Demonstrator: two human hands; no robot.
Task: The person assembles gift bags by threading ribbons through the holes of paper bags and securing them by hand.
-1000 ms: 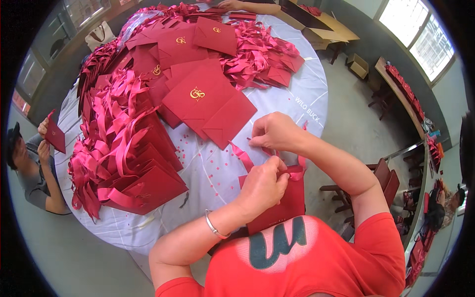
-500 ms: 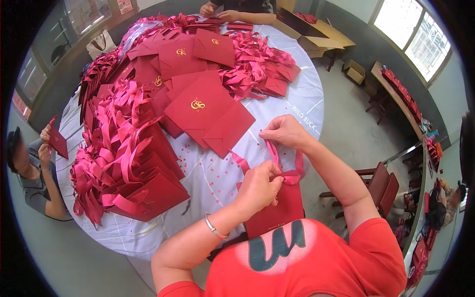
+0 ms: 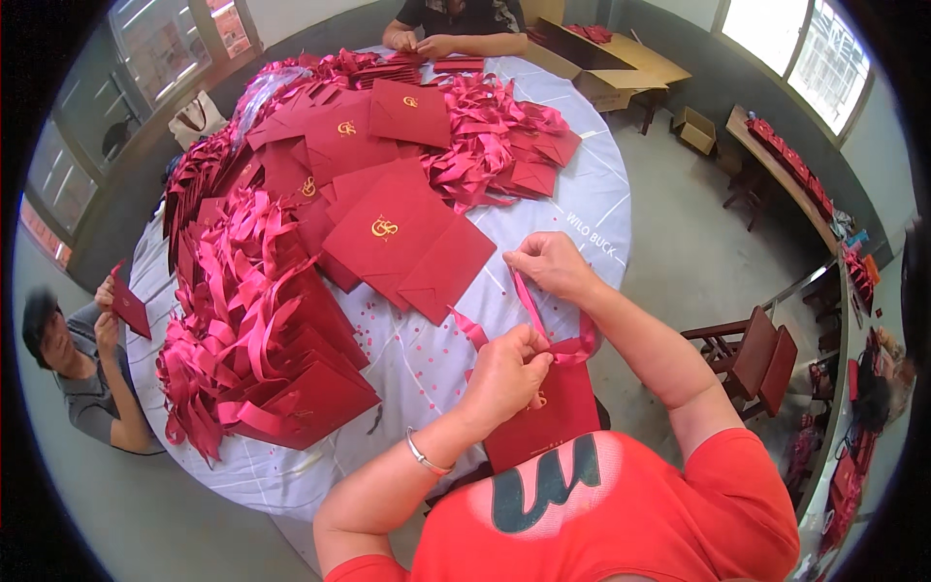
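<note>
A dark red paper bag [image 3: 545, 419] with a gold emblem rests at the table's edge, close against my red shirt. Pink ribbon [image 3: 526, 299] runs from its top. My right hand [image 3: 555, 266] pinches one stretch of this ribbon between thumb and forefinger, raised above the bag on the far side. My left hand [image 3: 506, 376], wearing a silver bangle, is closed on the ribbon just over the bag's top edge and hides part of the emblem. One ribbon tail sticks out left of my left hand, and a loop hangs to the right.
Stacked red bags with pink ribbons [image 3: 291, 388] crowd the left of the round table [image 3: 592, 218]. Flat red bags [image 3: 388, 233] lie in the middle. Co-workers sit at the far side [image 3: 456, 24] and left [image 3: 82, 364]. A wooden chair [image 3: 752, 359] stands at right; cardboard boxes [image 3: 621, 82] sit behind.
The whole view has shifted slightly. Both hands keep their grip on the ribbon, and more of the bag's gold emblem shows beside my left hand.
</note>
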